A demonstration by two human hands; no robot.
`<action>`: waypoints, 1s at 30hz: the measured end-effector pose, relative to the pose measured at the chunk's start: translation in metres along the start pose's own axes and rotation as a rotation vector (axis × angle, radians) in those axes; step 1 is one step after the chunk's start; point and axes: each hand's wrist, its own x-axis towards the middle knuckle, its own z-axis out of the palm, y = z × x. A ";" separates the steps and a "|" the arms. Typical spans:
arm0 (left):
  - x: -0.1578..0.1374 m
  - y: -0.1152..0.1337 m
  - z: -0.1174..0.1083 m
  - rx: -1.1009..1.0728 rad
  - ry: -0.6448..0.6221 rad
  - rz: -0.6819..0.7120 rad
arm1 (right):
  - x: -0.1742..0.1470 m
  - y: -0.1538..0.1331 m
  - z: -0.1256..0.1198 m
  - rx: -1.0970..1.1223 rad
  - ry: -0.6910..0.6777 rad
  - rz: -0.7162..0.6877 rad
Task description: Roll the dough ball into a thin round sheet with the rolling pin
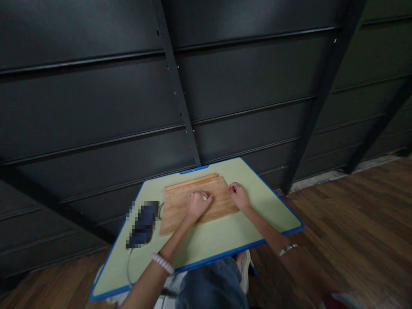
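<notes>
A wooden cutting board (177,210) lies on the small folding table, with a thin wooden rolling pin (191,182) along its far edge. Over the middle of the board is my left hand (197,205), its fingers curled and closed. A small whitish spot shows between thumb and forefinger, too small to name. At the board's right edge my right hand (239,195) is closed, fingertips pressed together. Whatever may be between those fingertips is hidden.
The pale green table (270,206) has a blue rim. On its left lies a dark, pixelated flat object (143,224) with a white cable (128,268) running to the near edge. A dark panelled wall (244,77) stands behind; wooden floor (347,214) extends to the right.
</notes>
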 end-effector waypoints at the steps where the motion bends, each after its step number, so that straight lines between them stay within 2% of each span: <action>1: 0.005 -0.002 -0.002 -0.093 -0.008 -0.066 | 0.000 -0.001 0.000 -0.012 -0.004 -0.003; 3: 0.013 -0.007 -0.007 -0.343 0.026 -0.210 | 0.000 -0.002 -0.001 -0.036 -0.011 0.001; 6: 0.014 -0.017 -0.017 -0.480 0.099 -0.303 | 0.001 -0.003 0.000 -0.059 -0.018 0.020; 10: 0.002 -0.030 -0.026 -0.680 0.255 -0.395 | 0.001 -0.005 0.000 -0.064 -0.027 0.036; 12: -0.004 -0.032 -0.030 -0.631 0.294 -0.360 | 0.001 -0.006 -0.001 -0.072 -0.030 0.046; 17: -0.011 -0.030 -0.048 -0.287 0.299 -0.202 | 0.001 -0.011 -0.004 -0.093 -0.028 0.070; 20: -0.015 -0.029 -0.054 -0.172 0.303 -0.183 | 0.001 -0.012 -0.005 -0.089 -0.025 0.068; 23: -0.018 -0.028 -0.049 -0.163 0.308 -0.213 | 0.001 -0.011 -0.004 -0.098 -0.028 0.064; 30: -0.011 -0.018 -0.027 -0.093 0.190 -0.235 | 0.003 -0.007 -0.002 -0.125 -0.024 0.048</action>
